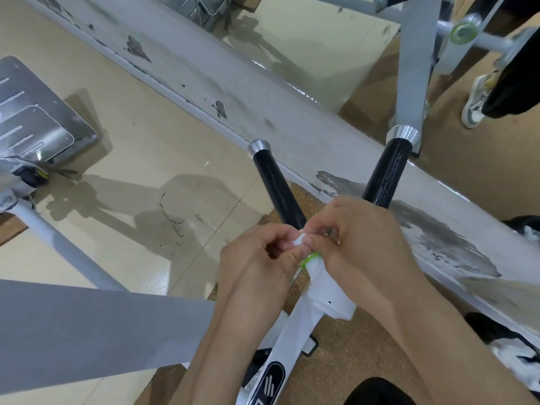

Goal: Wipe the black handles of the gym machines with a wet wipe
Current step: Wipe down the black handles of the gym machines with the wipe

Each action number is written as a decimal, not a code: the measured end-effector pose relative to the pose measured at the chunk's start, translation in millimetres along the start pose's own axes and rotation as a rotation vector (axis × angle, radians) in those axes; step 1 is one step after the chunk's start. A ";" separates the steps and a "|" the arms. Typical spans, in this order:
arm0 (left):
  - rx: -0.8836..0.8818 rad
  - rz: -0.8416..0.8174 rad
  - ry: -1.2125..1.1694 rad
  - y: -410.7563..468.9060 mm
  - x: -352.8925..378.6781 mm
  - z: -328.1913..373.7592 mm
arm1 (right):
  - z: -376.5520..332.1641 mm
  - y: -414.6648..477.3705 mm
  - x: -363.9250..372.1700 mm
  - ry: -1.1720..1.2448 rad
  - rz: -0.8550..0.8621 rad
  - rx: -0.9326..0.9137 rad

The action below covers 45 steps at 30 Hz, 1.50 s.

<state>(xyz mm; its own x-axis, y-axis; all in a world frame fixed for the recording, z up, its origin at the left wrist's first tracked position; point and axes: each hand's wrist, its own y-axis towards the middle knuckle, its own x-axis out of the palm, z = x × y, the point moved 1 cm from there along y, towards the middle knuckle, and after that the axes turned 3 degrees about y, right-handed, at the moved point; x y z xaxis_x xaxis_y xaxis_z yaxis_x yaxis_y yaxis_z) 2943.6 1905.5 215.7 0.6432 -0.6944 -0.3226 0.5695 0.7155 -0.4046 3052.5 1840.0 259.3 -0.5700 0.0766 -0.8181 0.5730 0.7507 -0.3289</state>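
Observation:
Two black handles rise from a white machine arm (295, 325): the left black handle (277, 185) and the right black handle (387, 171), each capped with a silver end. My left hand (254, 264) and my right hand (359, 238) meet at the base of the handles. Their fingertips pinch a small white wet wipe (298, 240) between them, bunched up and mostly hidden. Just below the wipe a green ring on the arm shows.
A wide grey-white machine beam (233, 92) with chipped paint runs diagonally behind the handles. A grey bar (87, 325) crosses at lower left. A metal foot plate (35, 121) lies at the left. Another person's shoe (476, 103) stands at upper right.

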 end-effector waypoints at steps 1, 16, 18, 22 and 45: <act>-0.007 0.020 -0.015 3.0 2.6 -3.1 | -0.9 2.4 1.0 -0.003 -0.008 -0.008; -0.134 0.067 -0.446 -7.4 7.4 -13.0 | -3.8 23.5 -6.9 -0.133 -0.243 -0.093; -0.141 0.056 -0.430 -7.3 7.8 -15.2 | -4.7 25.1 -12.9 -0.216 -0.353 -0.096; -0.155 0.043 -0.383 -2.7 9.5 -14.9 | -12.8 46.2 0.0 -0.183 -0.253 -0.126; -0.132 0.092 -0.416 26.0 8.5 -24.6 | -2.3 88.2 10.5 -0.049 -0.166 -0.071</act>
<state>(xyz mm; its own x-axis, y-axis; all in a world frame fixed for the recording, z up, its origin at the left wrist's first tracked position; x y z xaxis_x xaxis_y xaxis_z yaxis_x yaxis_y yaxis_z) 2951.3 1916.3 181.3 0.8548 -0.5190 -0.0016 0.4474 0.7384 -0.5046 3095.7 1908.5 222.8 -0.6229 -0.0831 -0.7779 0.4295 0.7948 -0.4288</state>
